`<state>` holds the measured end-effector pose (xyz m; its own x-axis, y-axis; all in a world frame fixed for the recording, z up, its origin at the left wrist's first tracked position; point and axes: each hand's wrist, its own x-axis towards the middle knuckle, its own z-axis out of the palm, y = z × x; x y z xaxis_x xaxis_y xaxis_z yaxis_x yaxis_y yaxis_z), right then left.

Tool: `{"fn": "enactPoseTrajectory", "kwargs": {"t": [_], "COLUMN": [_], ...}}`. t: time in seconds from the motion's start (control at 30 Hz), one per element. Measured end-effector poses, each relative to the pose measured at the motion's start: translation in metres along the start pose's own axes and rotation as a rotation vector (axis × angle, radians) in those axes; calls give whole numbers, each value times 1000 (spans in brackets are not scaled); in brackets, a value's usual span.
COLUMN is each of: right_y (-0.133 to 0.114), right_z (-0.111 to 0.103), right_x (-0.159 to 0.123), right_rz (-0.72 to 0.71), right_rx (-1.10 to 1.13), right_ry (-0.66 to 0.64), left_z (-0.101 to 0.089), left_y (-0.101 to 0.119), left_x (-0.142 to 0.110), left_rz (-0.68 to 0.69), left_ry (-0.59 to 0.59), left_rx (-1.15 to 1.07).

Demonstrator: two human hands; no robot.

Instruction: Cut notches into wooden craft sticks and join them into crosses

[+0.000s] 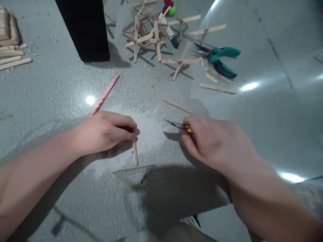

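Note:
My left hand (108, 131) pinches a popsicle stick (135, 154) upright to my view, its lower end pointing toward me over a whitish powdery patch (151, 131) on the table. In my closed right hand (214, 141) is a utility knife (188, 128) with a yellow part showing; its dark blade points left, apart from the stick. Most of the knife's handle is hidden by my fingers. Just beyond the blade lies a thin stick piece (178, 106). A clear ruler (133, 169) rests on the table, nearer to me than the held stick.
A pink pencil (106, 94) lies beyond my left hand, near a black upright object (85, 30). Several crossed-stick assemblies (157, 40), a glue tube (168, 28) and teal-handled pliers (222, 60) are at the back. Stacked sticks (8, 28) sit far left.

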<state>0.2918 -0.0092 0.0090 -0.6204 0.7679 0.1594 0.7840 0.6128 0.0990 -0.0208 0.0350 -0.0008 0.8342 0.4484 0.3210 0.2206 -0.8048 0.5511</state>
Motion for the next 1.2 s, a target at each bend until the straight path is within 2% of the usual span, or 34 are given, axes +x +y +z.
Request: {"fn": "enactPoseTrajectory", "kwargs": {"t": [0.1,0.33,0.47,0.6,0.67,0.83,1.03,1.2], "right_y": [-1,-2,1,2,3,5,4,4], "right_z": [-4,-5,-7,-8,-7,-5,-3,-3], "right_x": [-1,-3,-4,-4,-5,-8,-11,-13], "right_rz": [-36,-62,-88,-96,-84,-78,-74,-74], "right_rx": [70,194,262,303,311,330,349,290], "right_ry": [-35,-146,-120,-113,-125,-128,-115,-142], "left_z": [-3,-5,-6,-7,-6,-2,-1,2], "left_y": [2,3,2,0,-2,-5,-6,-1], "left_x": [3,6,5,5,5,8,6,6], "left_rz": [-68,-131,-177,-201,-186,-88,-49,59], "left_ry": [-38,-52,-57,25,46,-45,-78,-80], "left_rx": [-38,-66,-110,-112,-80,-9,-17,157]}}
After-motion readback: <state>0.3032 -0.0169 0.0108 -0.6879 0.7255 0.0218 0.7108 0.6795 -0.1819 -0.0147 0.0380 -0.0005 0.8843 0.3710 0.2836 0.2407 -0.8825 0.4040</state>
